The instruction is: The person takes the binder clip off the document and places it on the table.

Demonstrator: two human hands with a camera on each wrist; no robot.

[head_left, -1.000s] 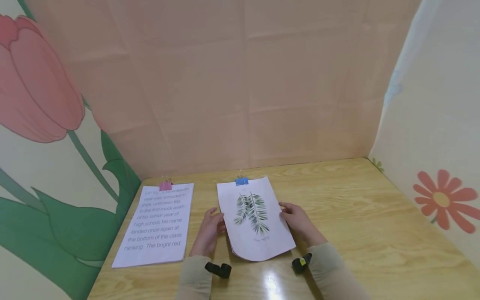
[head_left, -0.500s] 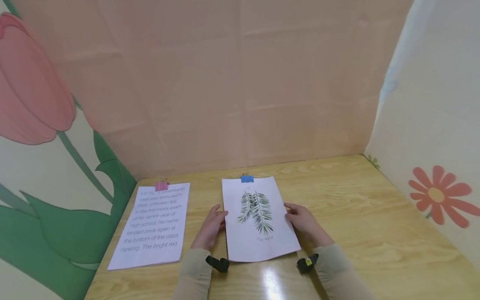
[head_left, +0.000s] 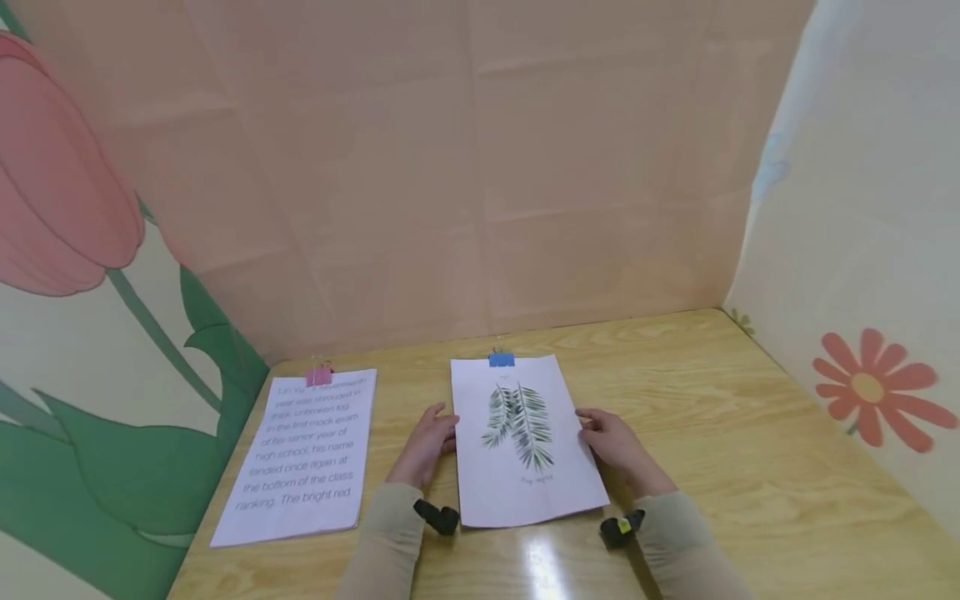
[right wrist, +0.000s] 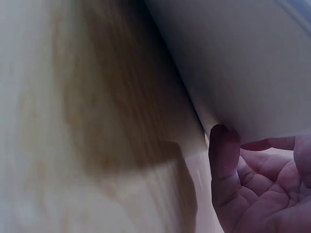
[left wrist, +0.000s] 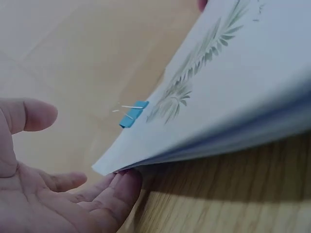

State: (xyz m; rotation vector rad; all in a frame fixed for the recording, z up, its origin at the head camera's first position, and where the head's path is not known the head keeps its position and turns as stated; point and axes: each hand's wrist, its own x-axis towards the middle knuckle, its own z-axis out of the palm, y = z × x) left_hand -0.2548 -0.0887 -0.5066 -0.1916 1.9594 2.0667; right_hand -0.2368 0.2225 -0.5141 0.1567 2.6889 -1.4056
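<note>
In the head view, a stack of white sheets (head_left: pixel 487 492) with a green palm-leaf print lies between the two hands, a blue binder clip (head_left: pixel 502 360) on its far edge. My left hand (head_left: pixel 431 443) is at the stack's left edge. In the left wrist view its fingertips (left wrist: pixel 127 187) touch the lifted edge from below, while the thumb stands apart from the paper. My right hand (head_left: pixel 618 442) is at the right edge. One fingertip touches the sheets' underside (right wrist: pixel 243 68) in the right wrist view; part of that hand is hidden behind the paper.
Another stack of white sheets (head_left: pixel 292 525), printed with large text, lies to the left under a pink binder clip (head_left: pixel 319 375). The wooden table (head_left: pixel 750 467) meets a pink cloth backdrop (head_left: pixel 487 208) behind. Painted walls stand at both sides.
Both hands and the leaf-print stack have shifted slightly right, away from the text stack. Its near edge, curled and uneven before, now lies straighter. The head view has turned a little.
</note>
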